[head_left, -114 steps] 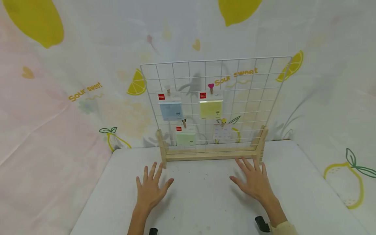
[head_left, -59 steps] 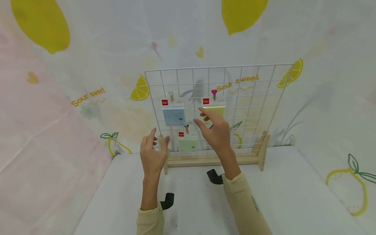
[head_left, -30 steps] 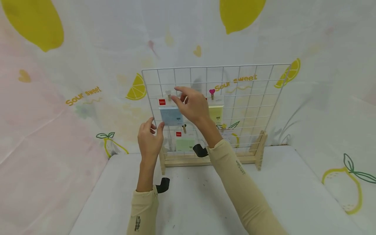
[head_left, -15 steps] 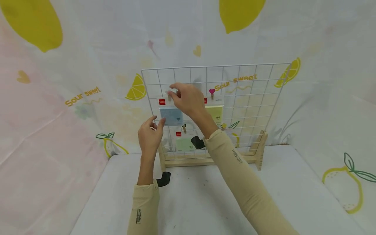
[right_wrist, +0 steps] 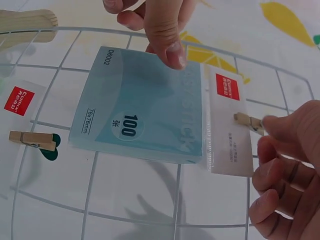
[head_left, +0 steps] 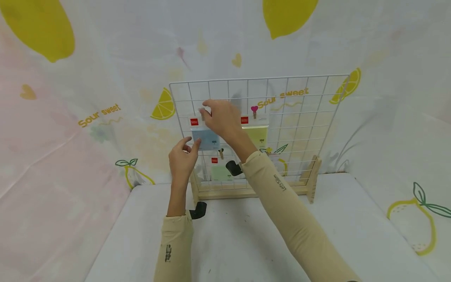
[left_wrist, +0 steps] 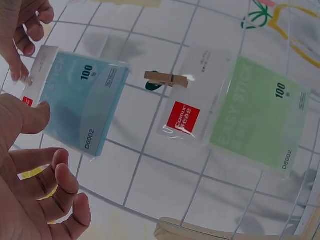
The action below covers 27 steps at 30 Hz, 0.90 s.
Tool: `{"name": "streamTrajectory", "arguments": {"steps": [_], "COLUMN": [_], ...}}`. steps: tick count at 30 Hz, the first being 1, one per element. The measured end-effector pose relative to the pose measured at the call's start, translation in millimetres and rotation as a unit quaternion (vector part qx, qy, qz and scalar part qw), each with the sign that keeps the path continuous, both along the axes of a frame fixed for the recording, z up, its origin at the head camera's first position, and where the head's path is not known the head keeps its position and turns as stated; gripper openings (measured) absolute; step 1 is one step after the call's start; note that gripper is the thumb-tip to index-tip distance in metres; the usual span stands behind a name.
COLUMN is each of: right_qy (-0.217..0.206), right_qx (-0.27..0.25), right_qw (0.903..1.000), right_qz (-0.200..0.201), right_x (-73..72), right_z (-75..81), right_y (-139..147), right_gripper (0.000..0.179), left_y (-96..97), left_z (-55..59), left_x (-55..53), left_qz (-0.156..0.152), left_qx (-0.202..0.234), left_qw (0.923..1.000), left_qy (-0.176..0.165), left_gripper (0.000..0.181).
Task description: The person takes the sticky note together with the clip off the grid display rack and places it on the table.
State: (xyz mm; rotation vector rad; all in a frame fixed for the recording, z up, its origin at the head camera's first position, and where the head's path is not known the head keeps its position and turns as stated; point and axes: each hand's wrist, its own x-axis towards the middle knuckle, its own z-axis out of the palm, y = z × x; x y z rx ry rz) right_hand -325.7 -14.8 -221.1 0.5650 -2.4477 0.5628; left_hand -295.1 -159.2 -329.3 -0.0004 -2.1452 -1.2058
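A blue pack of sticky notes [right_wrist: 135,105] hangs on the white wire grid, its clear sleeve held by a small wooden clothespin [right_wrist: 245,120]. My right hand [head_left: 222,117] pinches the free end of that clothespin between thumb and index finger, other fingers curled. At the pack's left edge, my left hand [head_left: 181,160] has its thumb [left_wrist: 35,117] over the front of the pack, with bent fingers beside the edge. Low on the grid, a green pack of sticky notes [left_wrist: 260,120] hangs from another clothespin [left_wrist: 167,79]; a yellow pack [head_left: 258,137] is partly behind my right forearm.
The grid [head_left: 299,113] stands in a wooden base [head_left: 225,194] at the back of the white table [head_left: 246,239]. A heart-topped pink clothespin [head_left: 254,111] holds the yellow pack. A pale patterned card [head_left: 274,158] hangs lower right. Lemon-printed cloth [head_left: 123,51] surrounds the table.
Both hands have risen from flat over the table to the grid. My right hand has moved left to the blue pack's clothespin; my left thumb has come over the pack's edge.
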Motion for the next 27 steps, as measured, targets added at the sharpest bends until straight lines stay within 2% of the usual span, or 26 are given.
{"name": "streamTrajectory", "arguments": {"steps": [6, 11, 20, 27], "right_qy": [-0.017, -0.015, -0.010, -0.004], "right_qx": [0.007, 0.010, -0.004, -0.018], "right_qw": [0.9998, 0.9998, 0.9999, 0.9998], "right_qz": [-0.003, -0.004, -0.002, 0.000], "right_x": [1.4, 2.5, 2.3, 1.7], "right_z": [1.4, 2.4, 1.1, -0.1], "right_y": [-1, -3, -5, -4], "right_gripper": [0.030, 0.027, 0.025, 0.024], "left_y": [4.0, 8.4, 9.6, 9.5], "left_z": [0.3, 2.4, 2.3, 4.0], "left_x": [-2.8, -4.5, -7.4, -11.5], "left_qz": [-0.011, -0.018, -0.007, -0.013], "left_qx": [0.038, 0.070, 0.120, 0.154], "left_qw": [0.9991, 0.9969, 0.9907, 0.9867], "left_qy": [0.018, 0.030, 0.063, 0.052], "left_gripper": [0.035, 0.032, 0.022, 0.020]}}
